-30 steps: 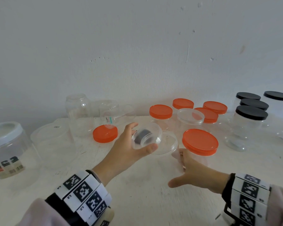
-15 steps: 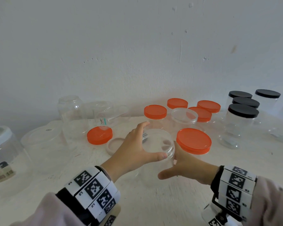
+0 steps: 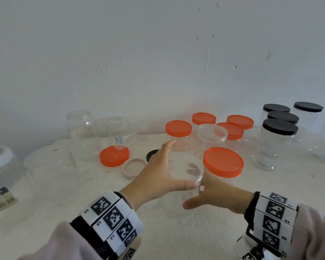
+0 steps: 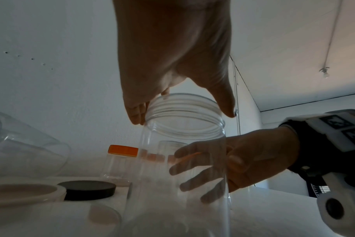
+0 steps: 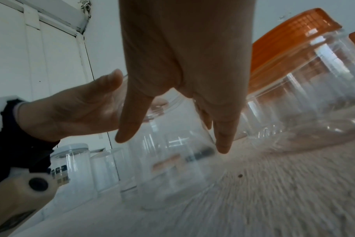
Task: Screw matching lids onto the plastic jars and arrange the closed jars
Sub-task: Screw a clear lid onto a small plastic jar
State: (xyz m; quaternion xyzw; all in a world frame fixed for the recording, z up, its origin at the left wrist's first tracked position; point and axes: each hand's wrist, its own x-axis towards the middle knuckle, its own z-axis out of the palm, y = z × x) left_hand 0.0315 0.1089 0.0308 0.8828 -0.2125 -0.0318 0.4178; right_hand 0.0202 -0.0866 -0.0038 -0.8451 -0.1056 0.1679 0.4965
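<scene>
A clear plastic jar (image 3: 178,207) stands upright on the white table (image 3: 195,237) in the middle. A clear lid (image 3: 186,169) lies flat on its mouth. My left hand (image 3: 180,163) grips that lid from above, thumb on the near rim and fingers on the far rim. My right hand (image 3: 197,190) holds the jar's body from the right, thumb in front and fingers behind. In the left wrist view my left hand (image 4: 182,115) spans the threaded neck of the jar (image 4: 182,176), with the right hand (image 4: 253,160) curled round the wall. The right wrist view shows my right hand (image 5: 172,141) on the jar (image 5: 172,176).
Just right stands a jar with an orange lid (image 3: 223,162). Behind are more orange-lidded jars (image 3: 178,128), a clear-lidded jar (image 3: 212,132) and black-lidded jars (image 3: 280,126). Loose orange (image 3: 114,156), beige (image 3: 135,168) and black (image 3: 152,154) lids lie to the left. Open jars (image 3: 83,134) stand beyond.
A second ago my left hand held the clear lid tilted above the jar; it has come down and now lies flat on the jar's mouth. My right hand stays on the jar.
</scene>
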